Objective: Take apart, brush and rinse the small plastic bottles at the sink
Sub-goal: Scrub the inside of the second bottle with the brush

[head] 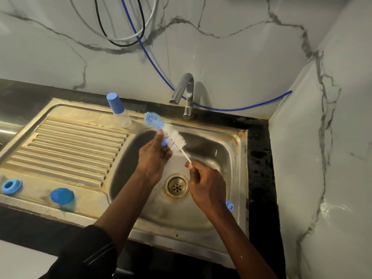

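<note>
Head view: the camera looked down at a sink with two hands over it.
Left hand: the left hand (154,156) was over the bowl of the sink. Its fingers (165,155) were curled tight round a small blue plastic piece (164,142), and the thumb pressed on top of it. Most of the piece was hidden.
Right hand: the right hand (205,186) was over the drain. Its fingers were pinched together on the thin white stem of the brush.
Brush: the blue and white bottle brush (167,132) lay tilted between the two hands. Its blue tip pointed up and to the left. The bristles touched the small blue plastic piece. I could not tell if they went through it.
Bottle: a small clear plastic bottle with a tall blue cap (118,109) stood at the back edge of the sink, left of the tap.
Ring: a round blue plastic ring (11,186) lay at the front left of the ridged draining board.
Cap: a round blue domed cap (62,196) sat just right of the ring. It looked blurry.
Sink: the steel sink (231,141) was set in a dark tabletop (259,158). Its round drain (176,186) was under the right hand.
Tap: a bent silver tap (186,93) stood behind the bowl.
Hose: a thin blue hose (221,108) ran down the grey marble wall (241,47) and passed behind the tap.
</note>
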